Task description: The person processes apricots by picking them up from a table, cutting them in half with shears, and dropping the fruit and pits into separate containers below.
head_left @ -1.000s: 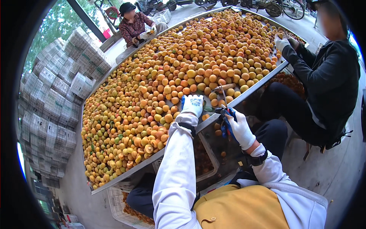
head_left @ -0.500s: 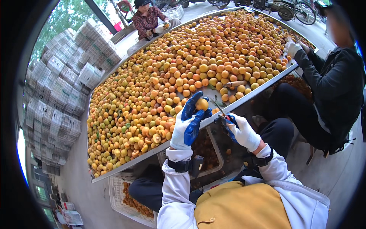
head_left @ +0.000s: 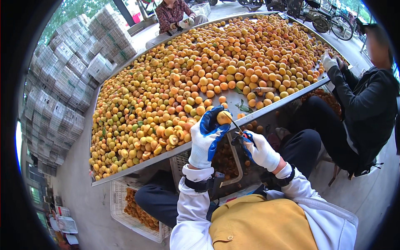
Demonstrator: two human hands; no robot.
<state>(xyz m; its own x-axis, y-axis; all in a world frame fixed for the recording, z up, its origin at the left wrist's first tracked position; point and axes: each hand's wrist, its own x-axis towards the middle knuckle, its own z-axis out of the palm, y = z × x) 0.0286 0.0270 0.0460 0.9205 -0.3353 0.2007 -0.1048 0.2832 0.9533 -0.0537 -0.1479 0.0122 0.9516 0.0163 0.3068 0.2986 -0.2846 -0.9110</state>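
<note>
My left hand [head_left: 205, 139], in a white glove with a blue coated palm, grips a yellow-orange apricot [head_left: 223, 118] in its fingers over the table's near edge. In my right hand [head_left: 262, 151], gloved the same way, is a small knife [head_left: 236, 125]; its thin blade points up-left and appears to touch the apricot's right side. How deep the blade sits cannot be made out. Beyond both hands, a heap of apricots [head_left: 166, 96] covers the metal-rimmed table [head_left: 287, 98].
A wooden-handled tool [head_left: 263, 89] lies among the fruit, near green leaves [head_left: 244, 107]. Below the table stands a white crate [head_left: 114, 200] of orange fruit pieces. One co-worker [head_left: 366, 96] sits at right, another [head_left: 170, 18] at the far side. Stacked crates [head_left: 62, 83] rise at left.
My hands have come closer together, and the knife blade has reached the apricot. The whole view has shifted slightly. The far co-worker's hands have changed position.
</note>
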